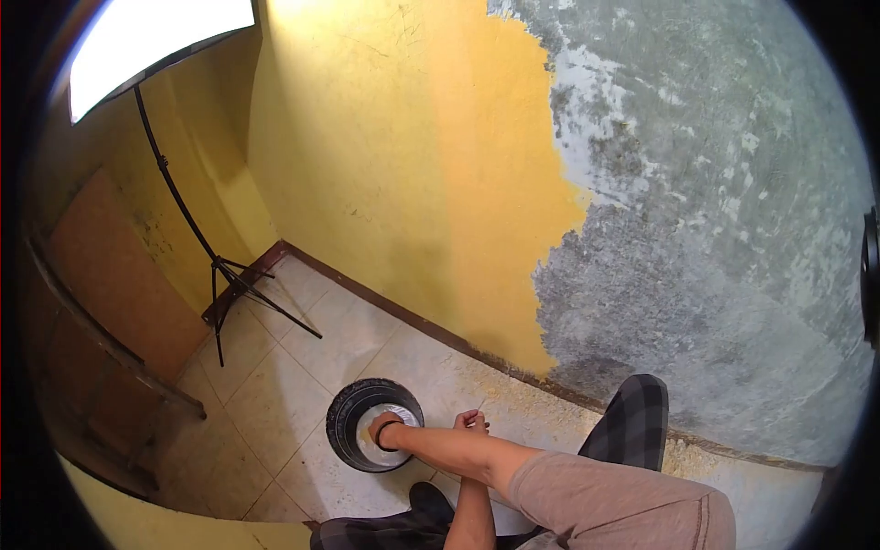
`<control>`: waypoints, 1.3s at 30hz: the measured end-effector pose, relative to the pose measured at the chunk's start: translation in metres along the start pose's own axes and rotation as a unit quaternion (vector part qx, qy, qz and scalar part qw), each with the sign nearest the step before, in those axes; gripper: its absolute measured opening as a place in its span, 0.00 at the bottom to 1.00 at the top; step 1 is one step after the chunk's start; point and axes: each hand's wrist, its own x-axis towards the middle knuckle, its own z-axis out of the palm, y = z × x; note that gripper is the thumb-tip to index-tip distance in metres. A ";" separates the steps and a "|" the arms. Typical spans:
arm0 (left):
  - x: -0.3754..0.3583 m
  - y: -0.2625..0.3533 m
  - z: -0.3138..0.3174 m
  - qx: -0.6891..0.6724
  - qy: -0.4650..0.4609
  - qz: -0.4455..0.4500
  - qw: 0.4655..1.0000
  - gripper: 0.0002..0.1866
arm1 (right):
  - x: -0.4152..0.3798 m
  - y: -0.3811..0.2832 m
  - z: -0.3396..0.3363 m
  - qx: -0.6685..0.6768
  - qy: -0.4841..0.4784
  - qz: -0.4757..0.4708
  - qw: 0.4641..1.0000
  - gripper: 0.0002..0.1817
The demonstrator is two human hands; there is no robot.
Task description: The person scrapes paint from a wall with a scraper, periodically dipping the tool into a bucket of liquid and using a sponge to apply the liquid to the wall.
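Note:
A black bucket (340,414) stands on the tiled floor, with pale, whitish material (396,414) inside it. My right arm reaches across from the right, over my left forearm, and my right hand (381,427) is down inside the bucket. A dark band circles that wrist. Its fingers look curled, but what they hold is too small to make out. Just right of the bucket, my left hand (472,422) is closed, fingers bent inward. Something thin seems to stick up from it, too small to name.
A lamp on a black tripod stand (216,259) is at the left corner. Beside it are a brown board (119,275) and a curved wooden piece (119,353). The yellow wall (367,165) has a bare grey patch (697,229); crumbs (513,399) lie along its base.

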 end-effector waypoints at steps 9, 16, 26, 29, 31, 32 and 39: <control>-0.001 -0.013 0.004 -0.068 0.047 -0.034 0.996 0.11 | -0.012 0.005 -0.013 0.004 -0.009 0.014 1.000 0.14; -0.007 -0.016 -0.001 -0.051 0.033 -0.005 0.998 0.11 | -0.031 0.012 -0.025 -0.009 -0.034 0.008 0.999 0.15; -0.011 0.038 -0.007 -0.046 0.031 0.111 0.992 0.12 | -0.144 0.126 -0.066 0.547 0.080 -0.047 0.832 0.31; -0.041 0.111 0.006 0.039 0.090 0.312 0.945 0.20 | -0.240 0.161 -0.093 0.725 0.072 -0.008 0.684 0.32; -0.059 0.158 0.022 0.078 0.083 0.428 0.897 0.24 | -0.302 0.177 -0.110 0.784 0.124 0.030 0.608 0.29; -0.069 0.181 0.032 0.090 0.072 0.478 0.871 0.26 | -0.332 0.180 -0.119 0.797 0.168 0.048 0.578 0.28; -0.105 0.302 0.129 0.161 -0.112 0.725 0.660 0.31 | -0.449 0.192 -0.170 0.777 0.330 0.119 0.522 0.26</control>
